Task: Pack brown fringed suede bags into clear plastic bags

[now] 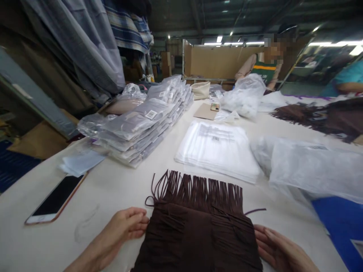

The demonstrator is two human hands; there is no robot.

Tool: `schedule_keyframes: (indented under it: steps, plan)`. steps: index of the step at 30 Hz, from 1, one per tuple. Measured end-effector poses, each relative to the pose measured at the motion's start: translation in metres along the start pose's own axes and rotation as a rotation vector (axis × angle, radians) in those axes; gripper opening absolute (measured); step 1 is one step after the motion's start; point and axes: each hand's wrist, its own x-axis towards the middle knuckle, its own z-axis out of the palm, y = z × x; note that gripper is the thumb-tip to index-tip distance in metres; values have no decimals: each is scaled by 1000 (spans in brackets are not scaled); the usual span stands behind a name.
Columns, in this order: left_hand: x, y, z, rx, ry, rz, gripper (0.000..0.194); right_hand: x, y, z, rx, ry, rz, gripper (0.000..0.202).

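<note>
A dark brown fringed garment (198, 230), folded into a block, lies on the table right in front of me. Its strips fan out along the far edge, and a few loose ones stick out at the sides. Beside its left edge is my left hand (126, 228), fingers held out and gripping nothing. At the opposite edge, my right hand (279, 247) rests sideways against or very near the fabric, its fingers stretched out. Just beyond the fringe sits a stack of clear plastic bags (217, 151) with a barcode label.
Left of centre, bagged grey garments (147, 117) are piled high. A phone (56, 198) lies near the left edge of the white table (93, 196). Plastic packaging (314, 162) and a blue sheet (337, 223) occupy the right. Across the table stands a person (263, 70).
</note>
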Motion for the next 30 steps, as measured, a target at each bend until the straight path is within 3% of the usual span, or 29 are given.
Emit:
schedule_keyframes:
  steps: [3, 7, 13, 17, 20, 22, 25, 27, 30]
  plan:
    - [12, 16, 2, -153, -308, -138, 42, 10, -15, 19, 2, -247, 146, 31]
    - [33, 20, 17, -261, -480, -222, 38, 29, -23, 37, 193, -512, 266, 25]
    - [71, 29, 39, -492, -776, -454, 41, 55, -25, 48, 304, -672, 416, 27]
    - [96, 43, 62, -428, -973, -473, 37, 67, -29, 54, 245, -744, 462, 28]
    - [114, 50, 79, -344, -1046, -482, 37, 72, -32, 65, 166, -715, 454, 34]
    - [124, 53, 88, -264, -1038, -460, 41, 75, -34, 73, 116, -646, 403, 39]
    - [127, 63, 95, -154, -1040, -307, 51, 75, -44, 83, 0, -585, 293, 45]
    - [117, 76, 97, -69, -1105, -193, 54, 69, -55, 88, -112, -632, 234, 48]
    - [87, 96, 94, 186, -1209, 21, 45, 49, -75, 97, -445, -820, 123, 44]
